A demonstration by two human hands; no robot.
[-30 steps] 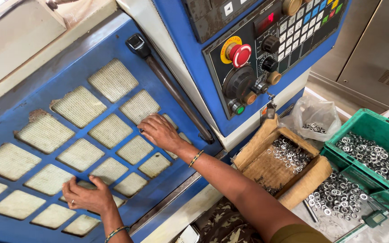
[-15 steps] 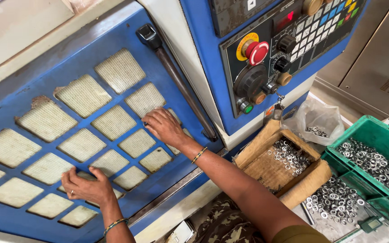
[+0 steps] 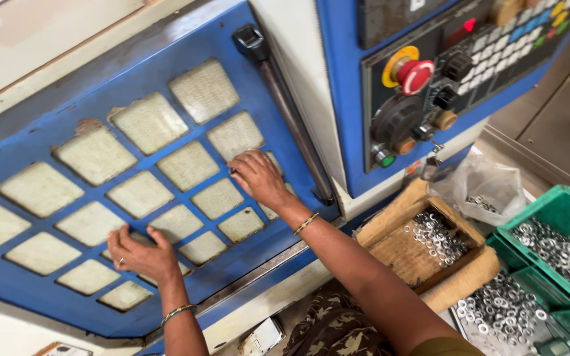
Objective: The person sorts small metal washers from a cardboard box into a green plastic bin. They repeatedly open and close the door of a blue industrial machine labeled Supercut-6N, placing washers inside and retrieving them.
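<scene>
Machine door (image 3: 166, 125): blue-painted metal panel, large, set at a slant across the view. Grid of rounded-square window openings, panes clouded and yellowed. Paint worn and chipped at some upper openings. Long dark bar handle (image 3: 285, 112) along its right edge. Left hand (image 3: 141, 254) and right hand (image 3: 258, 178) both pressed flat against the grid.
</scene>
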